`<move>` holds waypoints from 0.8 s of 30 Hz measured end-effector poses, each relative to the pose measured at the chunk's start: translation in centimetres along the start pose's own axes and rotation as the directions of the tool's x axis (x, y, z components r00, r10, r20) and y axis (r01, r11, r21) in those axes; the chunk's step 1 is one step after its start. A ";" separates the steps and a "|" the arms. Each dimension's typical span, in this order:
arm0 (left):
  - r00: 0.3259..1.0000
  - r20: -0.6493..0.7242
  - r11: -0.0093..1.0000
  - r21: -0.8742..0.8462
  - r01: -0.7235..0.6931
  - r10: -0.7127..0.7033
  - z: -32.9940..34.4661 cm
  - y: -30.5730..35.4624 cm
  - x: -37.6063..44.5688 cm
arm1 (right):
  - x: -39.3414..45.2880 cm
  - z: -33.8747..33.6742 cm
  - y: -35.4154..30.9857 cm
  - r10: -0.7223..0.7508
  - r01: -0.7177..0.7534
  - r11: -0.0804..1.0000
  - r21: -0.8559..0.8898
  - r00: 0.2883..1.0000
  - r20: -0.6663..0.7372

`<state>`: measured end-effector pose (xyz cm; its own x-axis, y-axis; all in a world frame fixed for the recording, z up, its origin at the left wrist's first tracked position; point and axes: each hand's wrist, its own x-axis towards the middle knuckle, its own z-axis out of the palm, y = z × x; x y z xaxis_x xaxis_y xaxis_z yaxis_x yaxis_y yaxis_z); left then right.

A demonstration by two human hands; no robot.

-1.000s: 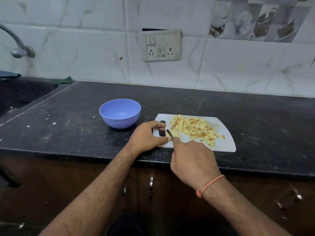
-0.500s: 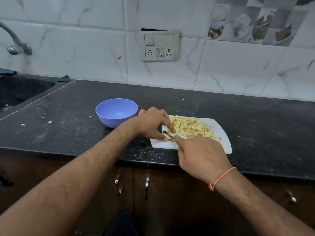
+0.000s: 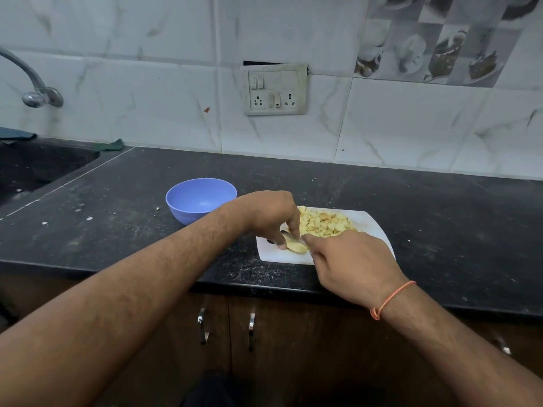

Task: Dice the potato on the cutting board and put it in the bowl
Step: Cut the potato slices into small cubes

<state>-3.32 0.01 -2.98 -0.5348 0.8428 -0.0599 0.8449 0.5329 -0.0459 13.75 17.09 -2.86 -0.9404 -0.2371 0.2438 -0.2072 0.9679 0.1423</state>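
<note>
A white cutting board (image 3: 374, 227) lies near the front edge of the black counter. On it is a heap of yellow potato dice (image 3: 323, 223). At the board's left end lies an uncut potato piece (image 3: 296, 247). My left hand (image 3: 271, 214) pinches that piece from above with thumb and fingertips. My right hand (image 3: 349, 262) grips a knife (image 3: 289, 234); only a short bit of the blade shows, lying against the piece. The blue bowl (image 3: 201, 199) stands empty just left of the board.
A sink (image 3: 32, 168) with a tap (image 3: 35, 89) is at the far left. A switch and socket plate (image 3: 274, 89) is on the tiled wall. Small crumbs dot the counter (image 3: 440, 218). Cabinet doors with metal handles (image 3: 251, 324) are below the counter.
My left hand moved from the board's left handle end onto a potato piece and now pinches it. The right hand with the knife stayed at the board's left end.
</note>
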 end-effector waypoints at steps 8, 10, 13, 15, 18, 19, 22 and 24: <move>0.999 0.012 0.998 0.039 0.044 -0.045 -0.2 0.3 0.3 | -0.2 0.3 -0.7 -0.007 0.007 1.000 -0.012 1.000 0.003; 0.999 0.014 0.997 0.060 0.046 -0.047 -0.2 0.5 0.3 | -0.1 0.0 -0.9 -0.011 0.012 0.999 -0.035 1.000 0.025; 0.998 0.004 0.994 0.096 0.057 -0.057 -0.2 0.8 0.3 | 0.0 -0.4 -1.2 -0.018 0.021 0.998 -0.056 0.999 0.047; 0.998 0.003 0.991 0.115 0.065 -0.066 -0.2 0.9 0.4 | 0.0 -0.6 -1.3 -0.018 0.022 0.998 -0.064 0.998 0.059; 0.998 0.002 0.991 0.117 0.064 -0.064 -0.2 1.0 0.3 | -0.3 -1.1 -1.1 -0.011 0.017 0.997 -0.071 0.996 0.089; 0.998 0.003 0.991 0.116 0.064 -0.064 -0.2 1.1 0.3 | -0.6 -1.2 -1.1 -0.009 0.016 0.997 -0.076 0.996 0.094; 0.997 0.007 0.992 0.099 0.076 -0.077 -0.2 1.1 0.2 | -1.8 -1.5 -0.9 0.008 -0.001 0.997 -0.078 0.996 0.093; 0.996 0.006 0.992 0.098 0.082 -0.083 -0.2 1.1 0.2 | -2.7 -1.7 -0.7 0.020 -0.014 0.998 -0.063 0.995 0.094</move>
<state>-2.47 0.83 -2.84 -0.6035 0.7950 -0.0621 0.7933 0.5906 -0.1479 16.87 16.87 -1.99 -0.9655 -0.2089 0.1558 -0.1765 0.9641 0.1985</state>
